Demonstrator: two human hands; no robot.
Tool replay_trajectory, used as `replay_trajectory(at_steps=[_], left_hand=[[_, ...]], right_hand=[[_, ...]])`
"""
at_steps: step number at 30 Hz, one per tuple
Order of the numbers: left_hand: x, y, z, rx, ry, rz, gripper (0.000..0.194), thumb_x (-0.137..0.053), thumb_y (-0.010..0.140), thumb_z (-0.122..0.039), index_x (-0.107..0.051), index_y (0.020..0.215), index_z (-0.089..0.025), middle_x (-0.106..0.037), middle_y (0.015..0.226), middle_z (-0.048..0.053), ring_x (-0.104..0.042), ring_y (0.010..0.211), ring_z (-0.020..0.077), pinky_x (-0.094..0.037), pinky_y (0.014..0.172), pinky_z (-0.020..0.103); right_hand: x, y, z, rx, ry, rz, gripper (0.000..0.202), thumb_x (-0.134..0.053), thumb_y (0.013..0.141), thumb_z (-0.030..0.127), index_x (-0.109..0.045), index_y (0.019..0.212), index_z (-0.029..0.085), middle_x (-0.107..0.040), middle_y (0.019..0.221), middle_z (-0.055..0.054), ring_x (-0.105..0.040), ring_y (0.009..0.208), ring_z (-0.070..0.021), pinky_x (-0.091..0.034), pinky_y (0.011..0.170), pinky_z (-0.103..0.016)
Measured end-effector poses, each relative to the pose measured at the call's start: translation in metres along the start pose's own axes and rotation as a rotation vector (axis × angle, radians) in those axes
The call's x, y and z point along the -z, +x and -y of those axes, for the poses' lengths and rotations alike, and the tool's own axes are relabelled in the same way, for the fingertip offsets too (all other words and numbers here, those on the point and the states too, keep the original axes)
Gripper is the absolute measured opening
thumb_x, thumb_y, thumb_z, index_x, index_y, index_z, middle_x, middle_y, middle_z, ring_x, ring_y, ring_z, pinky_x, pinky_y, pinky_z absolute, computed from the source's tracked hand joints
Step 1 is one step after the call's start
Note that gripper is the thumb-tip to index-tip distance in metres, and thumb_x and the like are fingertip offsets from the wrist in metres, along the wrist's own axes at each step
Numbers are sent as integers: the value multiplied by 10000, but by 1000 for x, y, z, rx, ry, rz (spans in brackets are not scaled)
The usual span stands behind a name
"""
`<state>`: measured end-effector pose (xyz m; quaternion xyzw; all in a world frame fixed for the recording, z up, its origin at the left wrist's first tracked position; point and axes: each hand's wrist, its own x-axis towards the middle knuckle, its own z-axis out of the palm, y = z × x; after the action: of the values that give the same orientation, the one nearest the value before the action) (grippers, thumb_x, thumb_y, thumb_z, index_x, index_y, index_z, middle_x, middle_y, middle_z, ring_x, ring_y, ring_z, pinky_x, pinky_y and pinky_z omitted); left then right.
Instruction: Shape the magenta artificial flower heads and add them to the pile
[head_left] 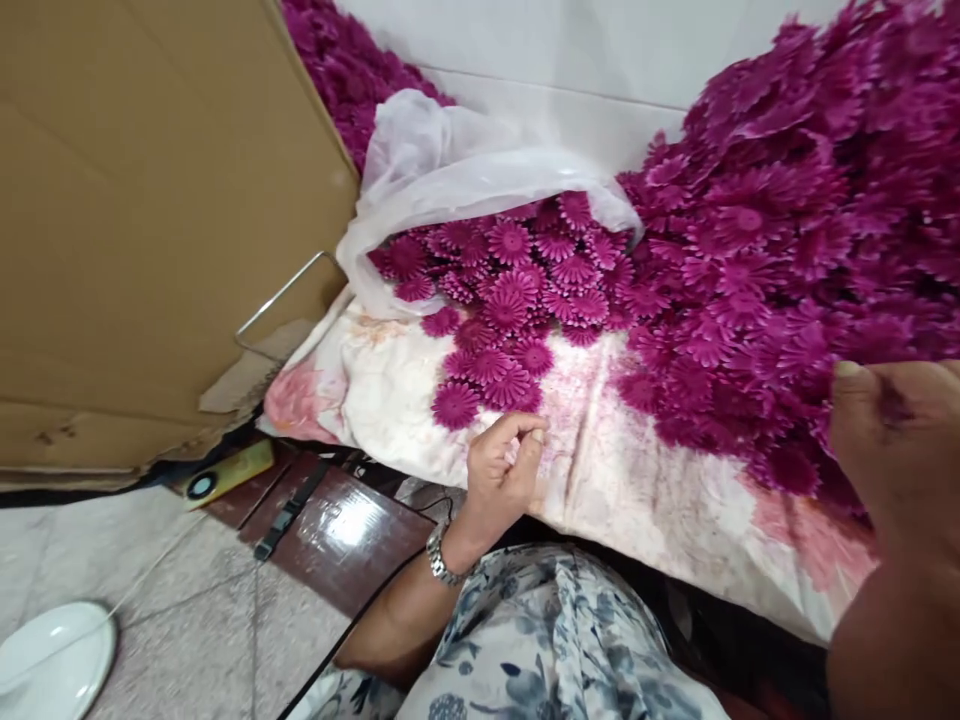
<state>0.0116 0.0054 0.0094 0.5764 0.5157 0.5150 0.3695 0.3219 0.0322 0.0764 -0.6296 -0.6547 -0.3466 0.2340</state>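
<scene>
Magenta artificial flower pieces (pixel 510 300) spill from a white plastic bag (pixel 480 185) onto a stained floral cloth (pixel 600 450). My left hand (pixel 506 462), with a metal watch on its wrist, is over the cloth just below the nearest flowers, its thumb and index finger pinched together; anything between the tips is too small to make out. A larger heap of magenta flowers (pixel 780 240) rises on the right. At the right edge my right hand (pixel 900 440) is beside that heap, thumb against the curled hand, its fingers mostly hidden.
A large cardboard box (pixel 165 200) with a bent metal wire (pixel 281 292) stands at the left. Below it lie a yellow tool (pixel 232 474) and a brown board (pixel 345 530) with a black buckle strap. A white round dish (pixel 56 660) is on the tiled floor. A pale wall is behind.
</scene>
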Motion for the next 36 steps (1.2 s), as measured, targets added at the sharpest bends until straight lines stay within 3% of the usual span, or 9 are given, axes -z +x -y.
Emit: replay_trajectory(at_steps=[2,5,8,14,17,24,27,32,36], left_hand=[[9,-1,5,-58,84,-41,134,-492,819,-185,-626,820,-177,-618,706,16,-567,661,130,-440,637,250],[17,0,12,-120,174,-91,148,-485,800,-151,-630,798,-181,-623,716,26,-568,690,143,-443,666,272],[18,2,14,-182,223,-102,151,-484,783,-136,-627,793,-183,-635,732,35,-577,716,156,-449,682,290],[32,2,19,-268,413,-263,159,-475,788,-111,-613,797,-191,-620,766,37,-572,760,172,-452,745,325],[45,6,26,-233,687,-355,159,-505,788,-143,-632,878,-175,-612,895,82,-565,884,210,-425,848,374],[49,17,34,-188,892,-188,308,-478,826,-192,-593,1106,-137,-581,1086,148,-519,1030,263,-392,919,412],[49,22,35,-216,860,-209,294,-484,834,-203,-592,1103,-154,-585,1081,136,-525,1043,251,-386,934,399],[53,19,34,-181,792,-276,309,-547,815,-280,-622,1091,-162,-600,1121,143,-511,1060,278,-365,951,443],[35,8,12,-54,227,-330,355,-592,795,-337,-603,1121,-197,-601,1140,102,-531,1054,233,-371,969,406]], right_hand=[[3,5,36,75,136,-10,330,-481,817,363,-451,506,255,-506,488,-84,-452,492,-168,-259,511,-379],[0,14,108,304,552,232,214,-524,836,239,-564,629,202,-591,617,-51,-516,605,-155,-400,619,-319],[-19,26,170,406,726,443,155,-516,849,224,-622,742,187,-622,719,-50,-542,712,-178,-413,712,-329],[-55,46,229,545,813,671,242,-646,770,278,-639,980,157,-599,956,-113,-530,913,-241,-403,825,-385],[-61,46,236,529,837,747,206,-602,793,252,-657,957,141,-603,919,-105,-551,904,-222,-410,844,-362],[-64,46,226,264,1039,603,178,-508,853,239,-660,895,155,-616,835,-58,-561,774,-154,-418,733,-276],[-62,47,216,63,1145,489,236,-484,874,299,-618,737,162,-559,697,-17,-501,659,-123,-373,639,-253],[-53,39,191,-307,1444,634,409,-489,856,457,-444,566,172,-316,525,57,-296,483,-64,-243,474,-223],[-33,21,173,-281,1368,488,304,-478,885,370,-570,684,161,-450,581,31,-422,542,-85,-347,523,-228]])
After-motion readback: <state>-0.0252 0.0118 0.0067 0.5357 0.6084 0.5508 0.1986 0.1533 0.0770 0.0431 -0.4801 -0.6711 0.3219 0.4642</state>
